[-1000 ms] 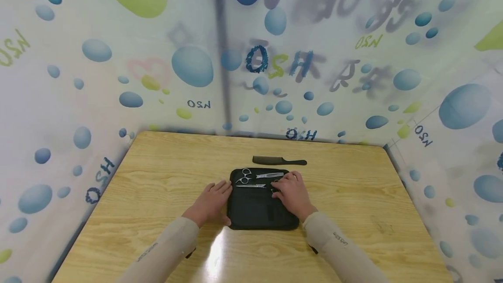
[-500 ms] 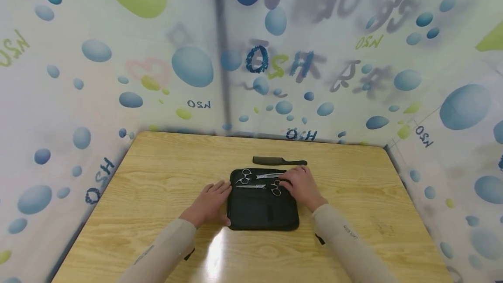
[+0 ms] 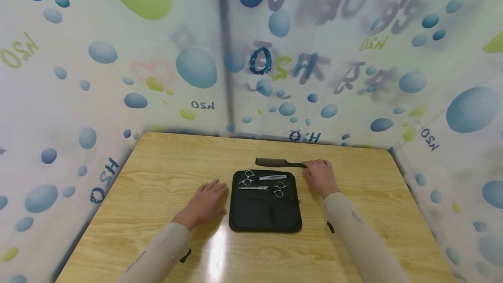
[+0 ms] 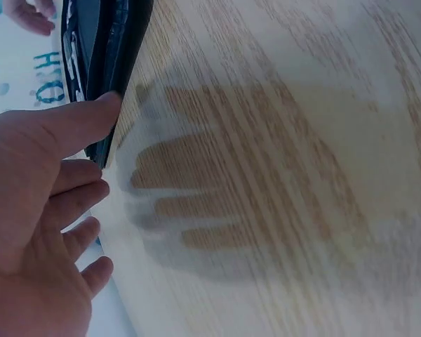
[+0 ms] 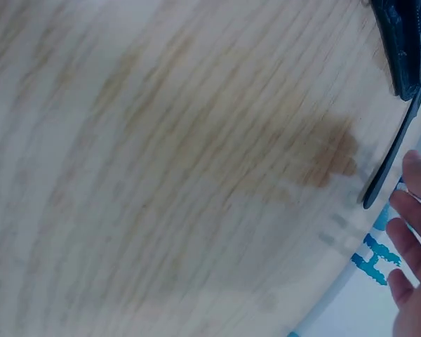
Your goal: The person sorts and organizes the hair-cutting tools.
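A black case [image 3: 251, 215] lies flat on the table with two silver pairs of scissors on its upper half. The upper pair [image 3: 273, 177] has its finger rings to the left; the lower pair [image 3: 253, 188] has them to the right. Behind the case lies a black comb [image 3: 270, 162], its handle pointing right. My right hand [image 3: 321, 178] is at the handle's end; in the right wrist view its loosely bent fingers appear apart from the comb [image 5: 384, 172]. Beside the case's left edge is my left hand [image 3: 204, 202], fingers extended and holding nothing.
The wooden table [image 3: 165, 165] extends on both sides of the case and in front of it. A patterned wall covering [image 3: 196, 117] stands along the table's back edge and both sides.
My right hand has moved from the scissors on the case, back and right to the comb's handle. My left hand has drawn slightly left, away from the case edge. The comb stays put.
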A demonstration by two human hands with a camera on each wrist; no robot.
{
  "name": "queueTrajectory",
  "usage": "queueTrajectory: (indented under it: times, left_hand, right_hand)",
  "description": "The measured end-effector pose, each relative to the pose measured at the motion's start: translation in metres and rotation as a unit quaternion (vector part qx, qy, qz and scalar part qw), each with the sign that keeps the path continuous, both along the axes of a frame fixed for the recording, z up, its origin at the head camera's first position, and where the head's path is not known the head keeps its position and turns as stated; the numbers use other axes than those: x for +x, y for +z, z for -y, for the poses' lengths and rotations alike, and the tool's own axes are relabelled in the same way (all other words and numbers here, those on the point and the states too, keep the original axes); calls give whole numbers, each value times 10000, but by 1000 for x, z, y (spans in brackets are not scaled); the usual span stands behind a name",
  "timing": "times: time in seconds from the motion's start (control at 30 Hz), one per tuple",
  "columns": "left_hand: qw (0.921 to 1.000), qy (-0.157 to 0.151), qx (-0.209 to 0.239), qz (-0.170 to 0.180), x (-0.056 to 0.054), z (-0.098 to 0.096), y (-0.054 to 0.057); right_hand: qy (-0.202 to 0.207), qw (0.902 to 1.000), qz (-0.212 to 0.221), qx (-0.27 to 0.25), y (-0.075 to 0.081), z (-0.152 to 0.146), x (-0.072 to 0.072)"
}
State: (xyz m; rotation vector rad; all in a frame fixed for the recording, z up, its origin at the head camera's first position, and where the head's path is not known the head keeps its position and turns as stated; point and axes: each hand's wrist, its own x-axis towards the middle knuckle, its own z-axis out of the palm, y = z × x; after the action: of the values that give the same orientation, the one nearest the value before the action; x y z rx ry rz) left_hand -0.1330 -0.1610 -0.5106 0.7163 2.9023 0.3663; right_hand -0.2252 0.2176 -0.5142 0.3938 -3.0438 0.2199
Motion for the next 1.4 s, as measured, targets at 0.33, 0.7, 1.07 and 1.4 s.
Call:
queueTrajectory:
  times: [0.33, 0.7, 1.07, 1.4]
  left_hand:
    - [9985, 232, 398, -282, 2, 0, 0]
    - [9977, 336, 439, -386, 2, 0, -3]
    - [9966, 316, 531, -547, 3, 1, -3]
    - [9970, 332, 506, -476, 2, 2, -6]
  right_hand:
    - [211, 9978, 463, 421, -6, 6, -7]
    - [-63, 9986, 450, 285, -8, 6, -8]
    - [-155, 9992, 357, 58, -5, 7, -8]
    - [-512, 9901, 1154, -615, -9, 2, -16]
